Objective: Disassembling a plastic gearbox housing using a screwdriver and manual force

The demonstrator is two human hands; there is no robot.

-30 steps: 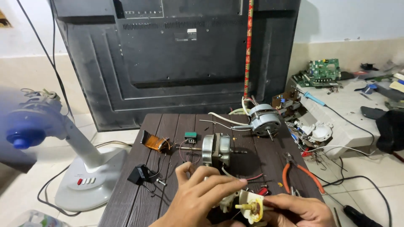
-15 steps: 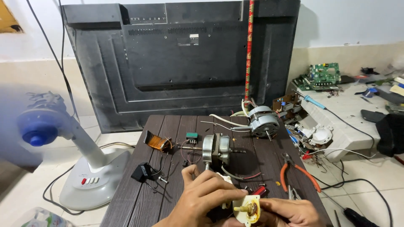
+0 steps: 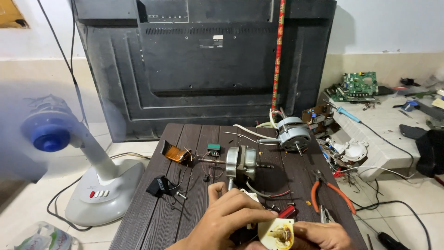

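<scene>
Two hands, left and right, grip one small cream part; two motors (grey ones) sit on the dark wooden table.

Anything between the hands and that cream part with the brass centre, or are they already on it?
Nothing visible in the way. The left hand lies over the top of the cream round part with a brass centre, and the right hand grips it from the right side. Both touch it directly.

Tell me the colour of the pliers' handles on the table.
Orange, on the pliers, clearest in the head view.
</scene>
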